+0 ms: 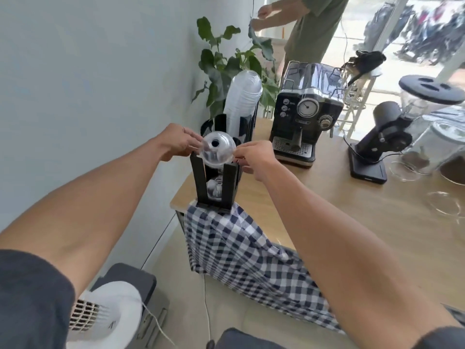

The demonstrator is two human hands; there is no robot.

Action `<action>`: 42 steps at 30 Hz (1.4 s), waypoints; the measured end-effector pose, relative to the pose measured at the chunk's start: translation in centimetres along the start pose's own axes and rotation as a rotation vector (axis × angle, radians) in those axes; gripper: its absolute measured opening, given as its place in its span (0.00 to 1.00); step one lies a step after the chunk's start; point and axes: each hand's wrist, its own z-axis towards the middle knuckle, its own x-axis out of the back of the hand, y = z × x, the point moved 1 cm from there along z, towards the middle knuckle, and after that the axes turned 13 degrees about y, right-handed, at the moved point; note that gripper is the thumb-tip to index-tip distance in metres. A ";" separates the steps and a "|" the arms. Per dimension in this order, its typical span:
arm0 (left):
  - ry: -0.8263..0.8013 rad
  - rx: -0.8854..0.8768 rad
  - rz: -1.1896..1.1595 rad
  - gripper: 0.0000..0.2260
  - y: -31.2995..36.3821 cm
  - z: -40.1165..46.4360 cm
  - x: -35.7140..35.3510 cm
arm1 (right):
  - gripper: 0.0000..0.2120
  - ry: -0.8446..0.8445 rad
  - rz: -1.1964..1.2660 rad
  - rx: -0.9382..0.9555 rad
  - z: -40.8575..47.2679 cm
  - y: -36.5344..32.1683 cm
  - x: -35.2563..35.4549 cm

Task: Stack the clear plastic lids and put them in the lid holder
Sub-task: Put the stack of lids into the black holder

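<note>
A clear domed plastic lid [218, 150] with a round hole on top sits at the mouth of the black lid holder [201, 177] on the table's near-left corner. My left hand [176, 142] pinches the lid's left rim. The right rim is pinched by my right hand [254, 157]. More clear lids [214, 188] lie low inside the holder's front slot. Behind it, a tall stack of clear cups [241, 104] stands in another black slot.
A black espresso machine [304, 112] and a grinder [377, 142] stand on the wooden table [352, 197]. Loose clear lids [445, 205] lie at right. A checked cloth [239, 250] hangs off the near edge. Beyond the plant [226, 61] stands a person [309, 26]. A white fan [105, 316] sits on the floor.
</note>
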 end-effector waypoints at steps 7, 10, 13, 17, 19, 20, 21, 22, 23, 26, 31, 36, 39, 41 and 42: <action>-0.108 0.286 -0.075 0.10 -3.7 3.1 -1.4 | 0.04 0.018 0.005 -0.195 1.4 3.0 -1.7; -0.142 0.360 -0.084 0.06 -5.7 3.6 -2.4 | 0.10 0.023 0.005 -0.242 1.6 4.6 -2.1; -0.175 0.406 -0.102 0.03 -7.6 3.8 -3.5 | 0.12 0.047 -0.027 -0.276 2.1 6.2 -2.4; -0.207 0.438 -0.090 0.03 -9.5 3.9 -4.7 | 0.11 0.066 -0.054 -0.323 2.6 8.0 -3.2; -0.196 0.446 -0.085 0.03 -10.3 4.0 -5.1 | 0.12 0.076 -0.062 -0.336 2.8 8.7 -3.4; -0.194 0.451 -0.082 0.03 -10.5 4.0 -5.3 | 0.13 0.083 -0.067 -0.340 2.8 8.9 -3.5; -0.193 0.457 -0.084 0.03 -10.7 4.0 -5.4 | 0.14 0.087 -0.072 -0.343 2.8 9.0 -3.6; -0.193 0.464 -0.090 0.03 -10.9 4.0 -5.6 | 0.15 0.090 -0.075 -0.345 2.9 9.2 -3.7; -0.194 0.470 -0.102 0.03 -11.1 4.0 -5.7 | 0.16 0.088 -0.082 -0.346 2.9 9.3 -3.8; -0.159 0.500 -0.151 0.04 -11.6 4.0 -6.3 | 0.17 0.075 -0.103 -0.329 2.9 9.6 -4.1; -0.094 0.572 -0.148 0.07 -12.2 3.9 -6.6 | 0.15 0.085 -0.120 -0.301 3.3 10.1 -4.4; -0.027 0.565 -0.170 0.09 -11.0 2.9 -5.9 | 0.05 0.077 -0.110 -0.256 3.0 9.1 -3.4; 0.081 0.476 -0.176 0.05 -8.7 2.5 -4.7 | 0.03 0.084 -0.089 -0.174 2.9 7.3 -2.4; 0.169 0.400 -0.190 0.03 -6.9 2.4 -3.6 | 0.04 0.066 -0.064 -0.114 2.7 5.7 -1.8; 0.199 0.360 -0.193 0.03 -5.8 2.3 -3.0 | 0.05 0.058 -0.051 -0.092 2.6 4.8 -1.5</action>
